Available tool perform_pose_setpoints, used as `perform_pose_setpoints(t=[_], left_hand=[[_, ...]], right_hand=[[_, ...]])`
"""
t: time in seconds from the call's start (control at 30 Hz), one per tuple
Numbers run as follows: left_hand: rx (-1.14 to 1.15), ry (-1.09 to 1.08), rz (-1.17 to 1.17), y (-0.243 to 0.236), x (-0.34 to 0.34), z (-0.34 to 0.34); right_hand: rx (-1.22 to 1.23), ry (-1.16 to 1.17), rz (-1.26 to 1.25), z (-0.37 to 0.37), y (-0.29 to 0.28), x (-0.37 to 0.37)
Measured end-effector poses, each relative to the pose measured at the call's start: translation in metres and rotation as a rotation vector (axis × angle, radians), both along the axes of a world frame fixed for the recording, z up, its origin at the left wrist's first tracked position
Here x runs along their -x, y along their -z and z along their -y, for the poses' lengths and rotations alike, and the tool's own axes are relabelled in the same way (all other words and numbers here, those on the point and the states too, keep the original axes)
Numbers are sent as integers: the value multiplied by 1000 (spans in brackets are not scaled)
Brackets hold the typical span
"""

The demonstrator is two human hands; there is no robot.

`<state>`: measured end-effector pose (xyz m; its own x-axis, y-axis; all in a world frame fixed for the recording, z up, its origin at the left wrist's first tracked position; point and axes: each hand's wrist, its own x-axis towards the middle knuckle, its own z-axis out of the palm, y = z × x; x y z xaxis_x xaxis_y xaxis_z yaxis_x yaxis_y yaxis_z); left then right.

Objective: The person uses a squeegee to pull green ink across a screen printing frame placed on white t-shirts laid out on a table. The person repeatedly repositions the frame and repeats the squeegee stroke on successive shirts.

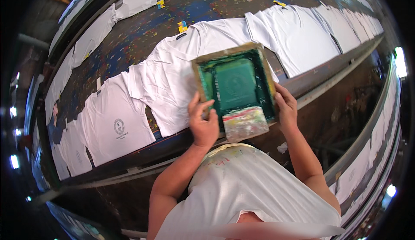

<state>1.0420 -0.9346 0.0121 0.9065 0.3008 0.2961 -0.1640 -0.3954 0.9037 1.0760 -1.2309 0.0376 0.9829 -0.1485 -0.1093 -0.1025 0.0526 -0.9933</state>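
Both hands hold a wooden-edged printing screen (236, 80) with green mesh and a faint round design, tilted over a white T-shirt (168, 80). My left hand (203, 121) grips the screen's left edge, fingers curled at the frame. My right hand (285, 106) is wrapped on the right edge. A paint-smeared, pale rectangular piece (244, 125) sits across the frame's lower part; what exactly it is, I cannot tell. Left of that shirt lies another white shirt (112, 110) with a dark round print.
More white shirts (294, 41) lie along the long, paint-speckled table (108, 45), with small yellow tags (181, 26) at some collars. Another row of shirts (95, 30) lies along the far side. A rail (328, 80) runs along the near edge; further shirts (354, 166) are behind at right.
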Motion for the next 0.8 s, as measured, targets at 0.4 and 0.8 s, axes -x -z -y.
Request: perform_pose_setpoints(t=[0.4, 0.8], left_hand=[[104, -121, 39, 19, -41, 38], [244, -172, 22, 43, -61, 19]], right_hand=[[42, -190, 52, 36, 11, -53], [183, -313, 188, 14, 38, -90]])
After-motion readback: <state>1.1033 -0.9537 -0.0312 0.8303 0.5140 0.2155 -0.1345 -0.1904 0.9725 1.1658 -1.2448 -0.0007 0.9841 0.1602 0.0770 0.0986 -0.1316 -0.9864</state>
